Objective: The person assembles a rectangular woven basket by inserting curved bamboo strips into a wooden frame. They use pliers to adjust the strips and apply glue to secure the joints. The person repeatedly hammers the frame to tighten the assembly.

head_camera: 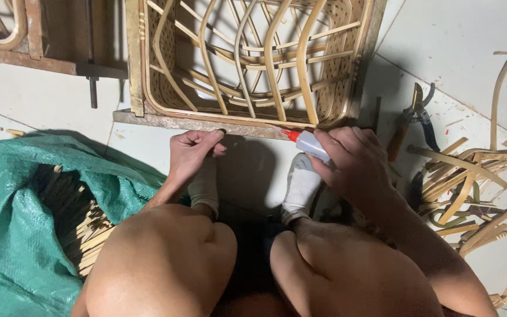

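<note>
- Just past both hands sits the rattan frame (247,64) on the floor.
- Right hand (353,161) grips a small glue bottle (307,144), red tip at the frame's edge.
- Left hand (192,149) looks curled, fingertips pressing that edge, I think.
- Pruning shears (418,111) lie right of the right hand.

left hand (192,149): fingers curled in, knuckles up, arm reaching forward past left knee | right hand (350,161): closed in a grip, fingers wrapped, wrist bent inward, forearm running back over right knee | hands apart, level, knees bent
</note>
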